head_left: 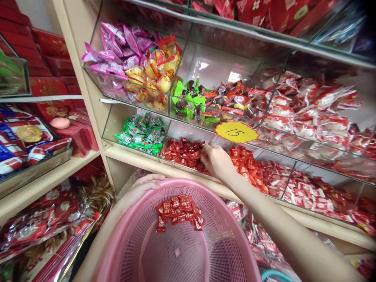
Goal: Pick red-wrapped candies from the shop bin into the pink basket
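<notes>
While the left hand (147, 185) holds the pink basket (232, 223) at its far left rim, fingers laid over the edge and thumb out of sight, the right hand (216, 158) reaches into a clear compartment of red-wrapped candies (182, 152). Its fingers are bent and their tips are down at the candies; whether they pinch any, I cannot tell. Inside the basket, a cluster of red candies (179, 209) lies on the far part of the bottom, near the middle, well apart from both hands. The basket stands at the near side of a wooden shelf (138, 159), its far rim just in front of the shelf's edge.

Left of the compartment in use are green packets (142, 133); just to the right of the right hand are orange-red candies (246, 166), and farther right, red-and-white candies (308, 192). On the row above, from left to right, sit purple packets (123, 45), bagged yellow rounds (160, 74), green-wrapped pieces (189, 98) and larger red-and-white packets (311, 98). A yellow tag marked 15 (237, 132) hangs on that row's front, above and slightly right of the right hand. At the far left, a pink oval piece (60, 123) rests beside blue-and-red packs (20, 137).
</notes>
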A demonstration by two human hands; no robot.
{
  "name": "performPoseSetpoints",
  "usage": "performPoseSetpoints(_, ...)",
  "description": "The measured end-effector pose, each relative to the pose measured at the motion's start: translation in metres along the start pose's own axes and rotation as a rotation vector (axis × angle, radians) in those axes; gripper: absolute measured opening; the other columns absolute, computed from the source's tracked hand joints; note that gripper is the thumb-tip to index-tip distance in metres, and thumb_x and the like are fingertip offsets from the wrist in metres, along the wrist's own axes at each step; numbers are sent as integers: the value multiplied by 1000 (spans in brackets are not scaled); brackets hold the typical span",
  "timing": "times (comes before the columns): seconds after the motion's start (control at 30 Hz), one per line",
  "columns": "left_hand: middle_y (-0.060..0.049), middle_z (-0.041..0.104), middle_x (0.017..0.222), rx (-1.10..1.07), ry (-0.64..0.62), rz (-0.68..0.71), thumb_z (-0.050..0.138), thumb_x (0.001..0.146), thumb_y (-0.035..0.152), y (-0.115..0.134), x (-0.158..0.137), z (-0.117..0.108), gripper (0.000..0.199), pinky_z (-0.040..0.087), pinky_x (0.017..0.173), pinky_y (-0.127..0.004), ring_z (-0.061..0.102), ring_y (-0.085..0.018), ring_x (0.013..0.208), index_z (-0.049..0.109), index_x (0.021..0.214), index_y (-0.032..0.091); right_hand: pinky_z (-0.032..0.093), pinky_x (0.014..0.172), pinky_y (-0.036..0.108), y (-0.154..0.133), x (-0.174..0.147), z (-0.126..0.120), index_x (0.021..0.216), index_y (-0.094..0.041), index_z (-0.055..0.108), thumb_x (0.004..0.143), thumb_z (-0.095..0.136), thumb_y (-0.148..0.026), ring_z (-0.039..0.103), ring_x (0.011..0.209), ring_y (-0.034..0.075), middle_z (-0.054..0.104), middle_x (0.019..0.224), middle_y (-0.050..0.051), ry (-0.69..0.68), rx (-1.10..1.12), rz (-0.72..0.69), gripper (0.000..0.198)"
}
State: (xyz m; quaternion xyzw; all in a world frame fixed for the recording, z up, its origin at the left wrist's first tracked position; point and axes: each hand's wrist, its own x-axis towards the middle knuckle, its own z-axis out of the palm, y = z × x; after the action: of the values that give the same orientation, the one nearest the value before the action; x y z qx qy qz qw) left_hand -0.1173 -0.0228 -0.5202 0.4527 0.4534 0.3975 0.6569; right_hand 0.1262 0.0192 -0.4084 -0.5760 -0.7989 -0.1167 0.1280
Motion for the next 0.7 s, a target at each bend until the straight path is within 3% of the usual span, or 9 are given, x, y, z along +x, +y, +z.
performPoseSetpoints(0.07, -5, 63, 111, -5, 8, -15, 63, 66, 23, 0, 0, 1, 42, 41, 87, -27, 58, -19, 97, 58, 108, 15, 41, 67, 27, -6, -22, 0, 82, -17, 59, 82, 49, -19, 56, 76, 16, 63, 83, 6, -29, 388, -13, 11)
performPoseSetpoints(0.13, -5, 63, 112, 28, 24, -18, 63, 66, 23, 1, -1, 3, 42, 41, 87, -28, 58, -20, 98, 59, 106, 15, 40, 62, 25, -15, -45, 8, 75, -17, 58, 79, 53, -23, 53, 64, 12, 61, 72, 1, -188, 785, 16, 9)
performPoseSetpoints(0.27, -4, 62, 113, 111, 42, 25, 63, 67, 25, 3, -3, 5, 38, 39, 90, -28, 56, -21, 103, 61, 104, 17, 37, 54, 23, -29, -79, 35, 70, -16, 58, 71, 64, -30, 46, 53, 7, 55, 61, -4, -513, 1290, 237, 15)
performPoseSetpoints(0.4, -5, 62, 113, 137, 23, 42, 62, 68, 25, 2, -3, 4, 39, 37, 92, -29, 55, -21, 102, 62, 105, 16, 34, 46, 19, -32, -88, 54, 73, -16, 57, 64, 74, -39, 47, 47, 5, 54, 55, -6, -618, 1481, 445, 30)
performPoseSetpoints(0.53, -5, 62, 113, 134, 21, 42, 61, 68, 24, 3, -2, 4, 38, 37, 93, -30, 54, -21, 103, 62, 105, 16, 37, 43, 16, -27, -90, 61, 78, -15, 58, 62, 77, -37, 52, 46, 4, 58, 58, -5, -652, 1598, 514, 34)
performPoseSetpoints(0.7, -4, 61, 114, 143, 21, 57, 61, 68, 24, 5, -4, 5, 37, 35, 95, -29, 53, -21, 106, 62, 104, 17, 46, 48, 15, -22, -89, 60, 83, -15, 55, 65, 77, -36, 65, 58, 10, 64, 63, 0, -691, 1636, 622, 35)
